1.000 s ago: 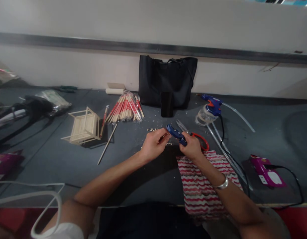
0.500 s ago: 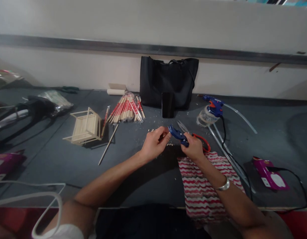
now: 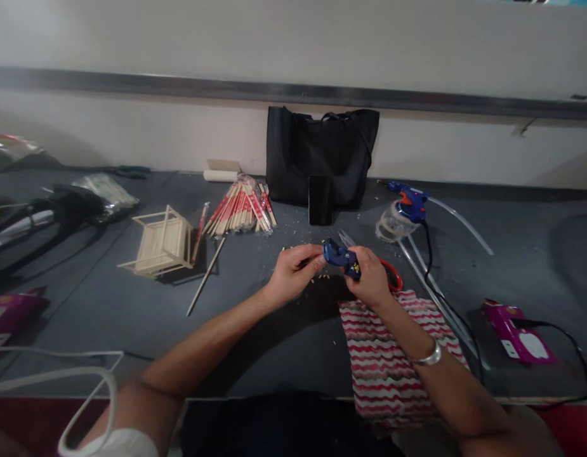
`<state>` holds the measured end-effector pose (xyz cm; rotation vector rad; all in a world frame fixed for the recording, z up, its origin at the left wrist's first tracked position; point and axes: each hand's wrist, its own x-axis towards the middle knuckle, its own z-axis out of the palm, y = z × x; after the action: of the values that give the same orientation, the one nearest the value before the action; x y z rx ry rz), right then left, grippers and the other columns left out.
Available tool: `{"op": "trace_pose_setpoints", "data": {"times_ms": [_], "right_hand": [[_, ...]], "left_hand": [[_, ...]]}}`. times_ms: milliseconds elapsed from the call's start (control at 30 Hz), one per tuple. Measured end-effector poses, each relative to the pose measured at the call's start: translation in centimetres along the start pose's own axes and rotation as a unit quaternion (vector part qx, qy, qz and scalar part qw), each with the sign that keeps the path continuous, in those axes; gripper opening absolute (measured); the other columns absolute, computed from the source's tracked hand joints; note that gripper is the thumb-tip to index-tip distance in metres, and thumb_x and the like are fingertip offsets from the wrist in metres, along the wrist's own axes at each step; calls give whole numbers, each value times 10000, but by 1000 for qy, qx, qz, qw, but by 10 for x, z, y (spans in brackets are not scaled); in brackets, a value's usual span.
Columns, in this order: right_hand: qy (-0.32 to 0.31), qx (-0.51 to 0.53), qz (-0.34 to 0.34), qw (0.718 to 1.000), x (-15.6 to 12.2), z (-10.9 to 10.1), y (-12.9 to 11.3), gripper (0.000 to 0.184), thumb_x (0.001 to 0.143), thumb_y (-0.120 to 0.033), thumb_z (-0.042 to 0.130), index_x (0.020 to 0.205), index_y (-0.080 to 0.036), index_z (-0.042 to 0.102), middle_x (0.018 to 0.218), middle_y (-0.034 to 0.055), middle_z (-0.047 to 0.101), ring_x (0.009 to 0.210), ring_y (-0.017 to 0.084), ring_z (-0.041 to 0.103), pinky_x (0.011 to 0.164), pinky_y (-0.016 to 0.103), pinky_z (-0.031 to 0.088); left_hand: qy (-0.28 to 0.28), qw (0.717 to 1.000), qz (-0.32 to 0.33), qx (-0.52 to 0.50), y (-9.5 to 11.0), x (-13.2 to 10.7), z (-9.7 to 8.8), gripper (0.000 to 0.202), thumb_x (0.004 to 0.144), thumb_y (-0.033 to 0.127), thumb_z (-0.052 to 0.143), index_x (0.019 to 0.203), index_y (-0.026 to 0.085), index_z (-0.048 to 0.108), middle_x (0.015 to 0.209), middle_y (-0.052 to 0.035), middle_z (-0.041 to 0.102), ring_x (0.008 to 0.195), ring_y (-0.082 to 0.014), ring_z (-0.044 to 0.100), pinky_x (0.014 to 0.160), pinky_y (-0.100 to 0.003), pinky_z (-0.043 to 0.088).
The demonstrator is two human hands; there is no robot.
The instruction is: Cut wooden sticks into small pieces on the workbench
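Observation:
My right hand (image 3: 370,278) is closed round the handles of a blue hand cutter (image 3: 339,256), whose head points left. My left hand (image 3: 296,271) pinches at that head with thumb and fingers together; whatever lies between them is too small to make out. Short pale wooden bits (image 3: 322,277) lie on the table beneath both hands. Just behind my right hand are scissors with red handles (image 3: 393,277), partly covered by it. A red-and-white wavy-striped cloth (image 3: 383,362) lies under my right forearm.
On the left stand a small wooden stick frame (image 3: 162,244), a loose rod (image 3: 205,277) and paper-wrapped chopsticks (image 3: 240,206). A phone (image 3: 320,200) leans on a black bag (image 3: 293,158). Rightward are a blue glue gun (image 3: 410,202) on a jar, clear glue sticks (image 3: 440,298) and a purple power box (image 3: 519,333).
The cutter has turned slightly in my right hand, and its head now looks darker and wider. My left fingers have straightened a little beside it. Other things stay in place.

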<state>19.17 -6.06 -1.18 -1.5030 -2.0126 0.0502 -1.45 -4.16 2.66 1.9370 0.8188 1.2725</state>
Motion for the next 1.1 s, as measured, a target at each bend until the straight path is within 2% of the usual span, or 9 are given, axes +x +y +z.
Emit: {"op": "trace_pose_setpoints", "data": {"times_ms": [167,333,567,700,867,1100], "right_hand": [[10,-12,-4,1000,0,0,0,370,684,-181,545,1051,-223,563,985,106,675,945,294,616,858,418,502],[11,-24,-7,1000,0,-3,-1,437,634,-173,557,1070,-213,564,1001,111,660,960,305,595,870,434,488],[11,-41,-21,999,-1,-7,-2,468,600,-153,550,1065,-202,569,994,112,647,955,301,577,869,428,473],[13,-43,-29,999,-1,-7,-2,473,600,-145,543,1068,-208,566,986,103,644,942,295,574,847,422,477],[30,-33,-50,998,-1,-6,-2,453,602,-133,532,1048,-205,554,954,104,649,908,292,578,807,412,482],[4,-33,-35,999,0,-5,-3,487,592,-126,537,1072,-211,549,984,108,652,942,301,578,836,424,478]], "left_hand": [[12,1000,23,13,-3,-1,-1,363,969,459,558,847,158,720,691,-31,696,580,-98,572,540,-200,451],[-14,996,80,35,-3,0,-5,359,987,408,541,762,159,670,614,-6,622,562,-93,547,542,-193,434],[-24,990,124,57,-2,2,-9,300,1001,337,521,805,154,655,636,-6,623,574,-90,557,554,-182,431],[-25,985,151,73,-5,2,-7,305,1003,304,519,765,147,628,604,12,588,548,-77,525,538,-168,407],[-29,987,138,80,-10,-1,-6,314,1004,326,519,781,146,647,616,3,601,557,-83,530,557,-179,421],[-33,985,134,100,-12,0,-9,356,1009,356,507,757,144,643,608,1,592,547,-81,517,552,-178,411]]}}
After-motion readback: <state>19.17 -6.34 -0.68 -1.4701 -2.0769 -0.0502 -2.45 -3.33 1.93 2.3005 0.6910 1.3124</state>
